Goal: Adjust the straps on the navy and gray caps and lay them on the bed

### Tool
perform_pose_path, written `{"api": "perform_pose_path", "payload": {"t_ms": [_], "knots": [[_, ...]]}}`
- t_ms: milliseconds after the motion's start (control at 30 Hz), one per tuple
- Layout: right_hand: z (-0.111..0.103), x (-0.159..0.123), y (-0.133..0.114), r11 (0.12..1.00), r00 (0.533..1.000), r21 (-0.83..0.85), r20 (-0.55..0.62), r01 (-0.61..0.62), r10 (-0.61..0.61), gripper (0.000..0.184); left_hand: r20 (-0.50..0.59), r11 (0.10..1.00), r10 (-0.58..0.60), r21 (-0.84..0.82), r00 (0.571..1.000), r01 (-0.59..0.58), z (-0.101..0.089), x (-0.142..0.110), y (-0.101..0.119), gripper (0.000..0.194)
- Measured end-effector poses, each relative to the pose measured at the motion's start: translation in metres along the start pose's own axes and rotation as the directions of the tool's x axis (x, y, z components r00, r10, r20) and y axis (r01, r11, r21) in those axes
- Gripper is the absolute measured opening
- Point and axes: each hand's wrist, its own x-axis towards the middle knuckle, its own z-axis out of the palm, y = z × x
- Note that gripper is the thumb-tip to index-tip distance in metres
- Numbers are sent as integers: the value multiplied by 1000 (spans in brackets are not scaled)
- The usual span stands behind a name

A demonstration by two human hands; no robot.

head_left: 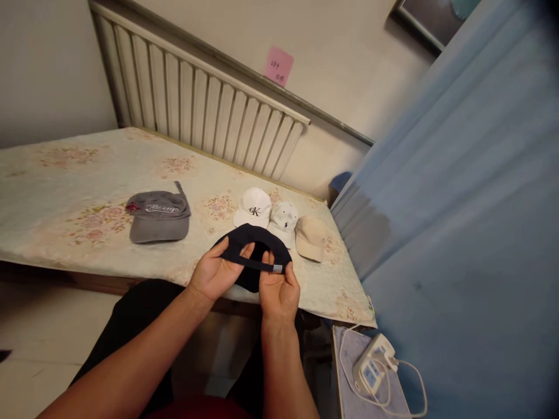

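Both my hands hold a dark navy cap (pixel 244 240) over the near edge of the bed (pixel 65 174), its back facing me. My left hand (pixel 215 272) grips the left side of the back opening, thumb on the strap. My right hand (pixel 278 291) pinches the adjusting strap beside its small metal buckle (pixel 278 268). Just beyond the navy cap lie a white cap with a black logo (pixel 254 206), a second white cap (pixel 283 220) and a beige cap (pixel 310 236), side by side. A grey cap (pixel 159 215) lies apart to the left.
A white slatted headboard (pixel 196 110) leans on the wall behind the bed, with a pink note (pixel 278 66) stuck above it. A blue curtain (pixel 458 192) hangs at the right. A white controller with a cord (pixel 374 365) rests on a pad at lower right.
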Motion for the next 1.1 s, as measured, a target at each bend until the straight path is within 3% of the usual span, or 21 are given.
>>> {"api": "perform_pose_path", "payload": {"t_ms": [233, 700, 1100], "knots": [[-6, 2, -1, 995, 998, -82, 35, 52, -50, 26, -88, 993, 85, 93, 992, -77, 6, -4, -11, 23], [-4, -6, 6, 997, 999, -73, 28, 26, -24, 27, -208, 962, 122, 267, 970, -64, -1, -8, -9, 21], [-5, -7, 10, 988, 997, -140, 47, 72, -66, 23, -91, 970, 68, 240, 994, -45, -8, -10, -5, 23]]}}
